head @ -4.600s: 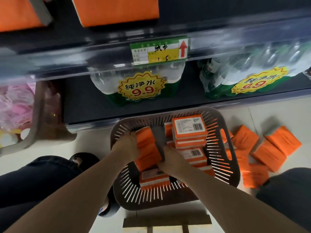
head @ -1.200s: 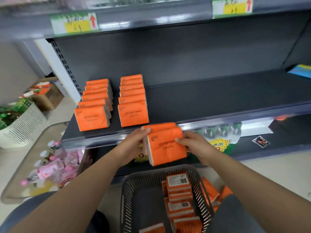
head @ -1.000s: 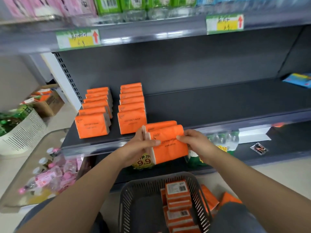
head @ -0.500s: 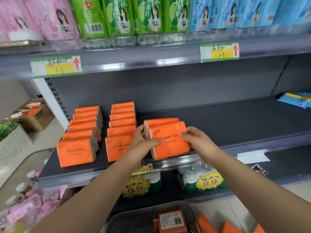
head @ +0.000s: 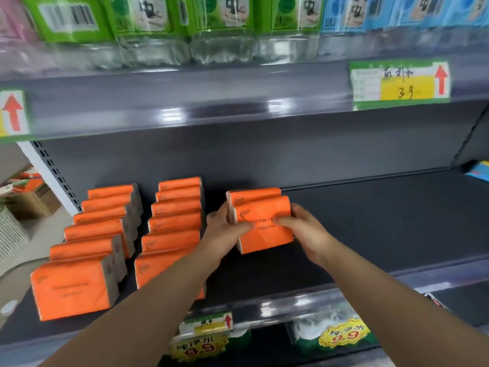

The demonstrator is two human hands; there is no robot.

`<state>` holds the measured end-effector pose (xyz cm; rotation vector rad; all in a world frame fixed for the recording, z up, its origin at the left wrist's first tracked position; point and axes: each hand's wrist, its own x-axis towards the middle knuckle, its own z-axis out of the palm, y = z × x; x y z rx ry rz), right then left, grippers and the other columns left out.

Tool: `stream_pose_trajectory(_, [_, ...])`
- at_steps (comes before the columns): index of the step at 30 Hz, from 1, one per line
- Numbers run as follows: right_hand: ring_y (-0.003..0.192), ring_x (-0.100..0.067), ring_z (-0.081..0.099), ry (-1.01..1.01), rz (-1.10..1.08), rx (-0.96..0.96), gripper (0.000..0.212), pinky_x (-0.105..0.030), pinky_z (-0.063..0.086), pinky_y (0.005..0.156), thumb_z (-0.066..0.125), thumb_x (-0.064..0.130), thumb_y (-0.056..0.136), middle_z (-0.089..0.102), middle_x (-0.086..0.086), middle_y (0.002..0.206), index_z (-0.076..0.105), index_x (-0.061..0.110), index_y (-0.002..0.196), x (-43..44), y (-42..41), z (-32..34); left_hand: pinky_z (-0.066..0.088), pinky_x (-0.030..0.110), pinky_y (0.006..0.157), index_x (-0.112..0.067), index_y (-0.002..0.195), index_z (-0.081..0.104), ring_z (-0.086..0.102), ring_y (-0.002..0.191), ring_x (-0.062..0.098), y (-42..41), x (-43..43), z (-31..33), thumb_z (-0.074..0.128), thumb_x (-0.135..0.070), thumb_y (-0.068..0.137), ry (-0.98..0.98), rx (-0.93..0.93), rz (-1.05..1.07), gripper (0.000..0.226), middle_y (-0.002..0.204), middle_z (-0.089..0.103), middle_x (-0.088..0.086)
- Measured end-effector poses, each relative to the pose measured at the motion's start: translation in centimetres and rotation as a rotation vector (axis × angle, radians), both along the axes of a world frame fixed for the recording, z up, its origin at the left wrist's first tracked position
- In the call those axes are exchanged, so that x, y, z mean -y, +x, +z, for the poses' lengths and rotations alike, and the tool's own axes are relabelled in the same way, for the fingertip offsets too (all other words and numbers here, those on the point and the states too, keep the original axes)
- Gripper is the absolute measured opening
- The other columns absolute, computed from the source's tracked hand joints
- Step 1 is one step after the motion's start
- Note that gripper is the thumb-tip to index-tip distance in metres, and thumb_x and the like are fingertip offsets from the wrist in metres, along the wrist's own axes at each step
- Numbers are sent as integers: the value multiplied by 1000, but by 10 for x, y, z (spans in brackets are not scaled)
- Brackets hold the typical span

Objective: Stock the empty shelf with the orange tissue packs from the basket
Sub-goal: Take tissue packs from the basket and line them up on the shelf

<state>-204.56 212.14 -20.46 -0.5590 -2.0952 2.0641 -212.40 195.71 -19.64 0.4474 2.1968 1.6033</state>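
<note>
Nearest, below the hands, a wrapped water pack (head: 301, 329) with a yellow 9.9 sticker sits on the lower level. A small price tag (head: 205, 323) is clipped to the front lip of the shelf (head: 370, 229) under the left forearm. Both forearms reach over that lip.

The left hand (head: 225, 229) and right hand (head: 304, 229) hold a pair of orange tissue packs (head: 264, 234) upright between them, one behind the other. The left hand clasps the left end with its thumb across the front face. The right hand wraps the right end with its fingers lying over the printed front. The pair is low over the dark shelf board, a little back from the lip. I cannot tell if its bottom edge touches the board.

Just left of the left hand stands a row of orange packs (head: 172, 221) running front to back, partly hidden by the left forearm. Further left is a second row (head: 98, 234), its front pack close to the lip. Right of the right hand the board stretches away to a blue item (head: 479, 170) at the far edge.

Above and beyond the hands, the upper shelf carries a green-and-yellow price label (head: 399, 82) and blurred bottles (head: 211, 22) with green and blue wrappers.
</note>
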Motion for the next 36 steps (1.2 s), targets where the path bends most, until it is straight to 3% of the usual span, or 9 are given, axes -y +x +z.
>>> stream_pose_trajectory(2, [105,-20,62,7,-14,-12,35,-39,47,97,63,16,86,67,-4,111,54,20,120,-4,-11,-4,42,45,107,-28,131,51,53,119,24,-11,-7,-4,73,-24,78,1,-19,13,57,134,50,7])
stream_pose_trajectory(4, [106,-18,61,12,-15,-26,32,-36,46,95,64,17,87,66,-2,111,54,24,117,-7,-22,-8,45,39,101,-35,110,56,56,116,23,-20,-15,-10,70,-15,82,29,-28,50,37,126,55,4])
stream_pose_trajectory(7, [106,-15,59,43,-17,-49,29,-30,46,89,63,17,88,64,0,112,53,28,112,-12,-37,-9,45,31,90,-43,93,50,58,104,16,-32,-29,-16,66,-9,84,71,-32,117,39,106,61,-6])
stream_pose_trajectory(9, [103,-13,59,71,-9,-62,26,-27,46,84,63,17,89,64,1,111,53,29,109,-16,-46,-10,43,31,90,-42,102,51,55,101,13,-40,-34,-20,65,-10,86,80,-4,141,38,98,59,-13])
stream_pose_trajectory(13, [100,-11,59,134,13,-70,23,-25,46,84,60,18,90,63,3,107,53,31,108,-24,-61,-11,44,42,103,-25,131,51,56,111,21,-52,-45,-22,62,-14,87,75,42,190,46,115,61,0])
stream_pose_trajectory(20, [83,-1,57,206,36,-80,26,-15,43,71,54,10,93,63,5,93,53,35,86,-26,-82,-17,44,35,93,-17,128,52,57,104,19,-75,-67,-22,53,-24,93,59,72,221,36,117,61,2])
stream_pose_trajectory(25, [99,-12,58,237,51,-70,19,-24,45,81,54,15,94,61,0,109,53,27,108,-25,-96,-21,36,30,77,-16,133,45,49,86,11,-91,-71,-25,49,-22,93,59,52,282,41,107,54,-1])
stream_pose_trajectory(31, [88,-1,53,258,55,-95,25,-17,39,69,54,12,92,57,10,97,47,32,105,-29,-107,-22,34,34,86,-20,140,40,48,112,23,-99,-76,-34,49,-27,93,44,26,333,49,136,45,8])
stream_pose_trajectory(36, [83,3,50,251,46,-115,29,-13,35,66,53,9,93,52,15,93,43,36,98,-30,-117,-24,35,31,81,-32,122,41,48,89,8,-103,-80,-39,47,-22,94,116,-27,354,30,111,52,-5])
